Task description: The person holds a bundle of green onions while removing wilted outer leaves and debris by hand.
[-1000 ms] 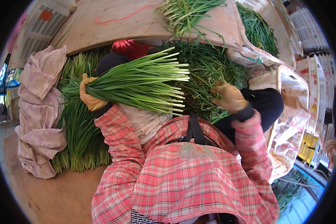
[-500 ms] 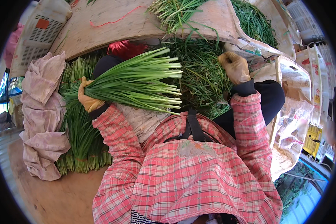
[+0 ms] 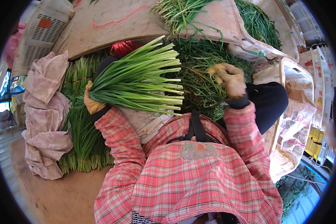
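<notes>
Bundle of long, slender green stalks with pale cut ends (image 3: pixel 138 80), left of centre in the frame, held by 1 of 2 hands. The left hand in a tan glove (image 3: pixel 92 102) has its fingers closed around the narrow leafy end; the fingers are partly hidden by the stalks. The long axis of the bundle runs roughly left to right, its pale ends fanned toward the right. From the fingers of the right hand in a tan glove (image 3: pixel 229 80), the bundle lies to the left, about level; these fingers are nearer to the pale ends, close but not touching. They are curled inward, and blur leaves it impossible to tell whether they hold anything. Beneath the right hand is a heap of loose dark-green leaves (image 3: pixel 201 56); below the left hand, a stack of tied green bundles (image 3: pixel 82 138). A bare wooden worktop (image 3: pixel 82 33) spans the upper part. Compared with the frame 0.5 s earlier, the right hand is lower and farther left, and the pale ends spread higher.
</notes>
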`<action>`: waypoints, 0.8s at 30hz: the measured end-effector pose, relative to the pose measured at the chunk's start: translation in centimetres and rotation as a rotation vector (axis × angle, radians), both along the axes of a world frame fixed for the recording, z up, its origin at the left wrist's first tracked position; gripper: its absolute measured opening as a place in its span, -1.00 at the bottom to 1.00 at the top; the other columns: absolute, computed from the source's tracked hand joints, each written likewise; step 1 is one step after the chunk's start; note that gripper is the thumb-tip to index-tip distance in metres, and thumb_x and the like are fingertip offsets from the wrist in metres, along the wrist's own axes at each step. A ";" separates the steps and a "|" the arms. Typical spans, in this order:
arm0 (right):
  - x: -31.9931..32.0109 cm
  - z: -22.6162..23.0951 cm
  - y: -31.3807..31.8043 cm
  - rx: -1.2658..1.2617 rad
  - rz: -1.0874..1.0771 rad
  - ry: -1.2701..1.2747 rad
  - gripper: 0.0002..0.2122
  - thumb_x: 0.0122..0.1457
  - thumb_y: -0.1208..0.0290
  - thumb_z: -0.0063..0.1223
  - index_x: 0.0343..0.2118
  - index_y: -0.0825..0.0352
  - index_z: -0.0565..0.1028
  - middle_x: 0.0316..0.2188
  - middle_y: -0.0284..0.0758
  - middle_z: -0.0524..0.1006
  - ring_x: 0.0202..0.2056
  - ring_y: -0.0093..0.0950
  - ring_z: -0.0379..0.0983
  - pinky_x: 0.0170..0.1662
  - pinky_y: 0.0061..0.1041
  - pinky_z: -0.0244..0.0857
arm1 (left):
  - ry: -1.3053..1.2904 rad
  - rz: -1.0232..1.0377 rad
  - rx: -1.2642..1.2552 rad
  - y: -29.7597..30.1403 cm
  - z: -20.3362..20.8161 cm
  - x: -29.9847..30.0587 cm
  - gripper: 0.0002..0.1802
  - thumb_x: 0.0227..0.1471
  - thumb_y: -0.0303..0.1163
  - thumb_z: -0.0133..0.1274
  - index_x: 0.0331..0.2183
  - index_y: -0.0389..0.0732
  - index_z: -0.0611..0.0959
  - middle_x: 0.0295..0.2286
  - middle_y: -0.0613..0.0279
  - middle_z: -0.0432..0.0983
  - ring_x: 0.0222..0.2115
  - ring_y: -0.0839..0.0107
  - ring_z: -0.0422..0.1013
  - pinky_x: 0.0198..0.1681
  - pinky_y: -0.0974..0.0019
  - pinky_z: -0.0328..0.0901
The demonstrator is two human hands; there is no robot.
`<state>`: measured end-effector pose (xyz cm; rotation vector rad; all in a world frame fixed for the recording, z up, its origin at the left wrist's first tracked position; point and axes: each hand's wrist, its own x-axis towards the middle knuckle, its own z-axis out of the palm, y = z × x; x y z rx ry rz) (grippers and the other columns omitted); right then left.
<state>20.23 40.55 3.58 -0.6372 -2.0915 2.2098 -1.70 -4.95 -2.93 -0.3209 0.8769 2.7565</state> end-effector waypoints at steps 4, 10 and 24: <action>2.3 -3.9 1.1 0.940 0.542 -0.093 -0.60 -0.04 0.43 0.21 -0.10 0.42 0.46 -0.11 -0.22 0.46 -0.17 -0.44 0.40 -0.08 -0.48 0.29 | 0.045 -0.057 -0.006 1.6 1.4 0.7 -0.77 0.07 -0.35 -0.04 -0.31 -0.29 0.59 -0.36 0.02 0.56 -0.40 0.08 0.50 -0.30 -0.07 0.42; -2.1 -3.0 -5.6 0.040 0.437 0.154 -0.36 -0.06 0.38 0.21 0.11 0.42 0.23 -0.08 -0.13 0.45 -0.09 -0.38 0.40 -0.03 -0.44 0.28 | 0.019 0.128 -0.100 0.7 -0.7 -1.8 -0.80 0.03 -0.42 -0.06 -0.33 -0.29 0.59 -0.36 -0.03 0.54 -0.40 0.06 0.49 -0.32 -0.06 0.43; 4.3 -4.3 -0.2 0.508 0.299 -0.093 -0.48 -0.06 0.37 0.28 -0.03 0.44 0.39 -0.11 -0.16 0.48 -0.16 -0.43 0.43 -0.04 -0.48 0.31 | 0.053 0.404 -0.290 4.0 2.3 0.1 -0.75 0.07 -0.40 -0.14 -0.28 -0.36 0.52 -0.39 0.07 0.47 -0.41 0.12 0.44 -0.26 0.03 0.43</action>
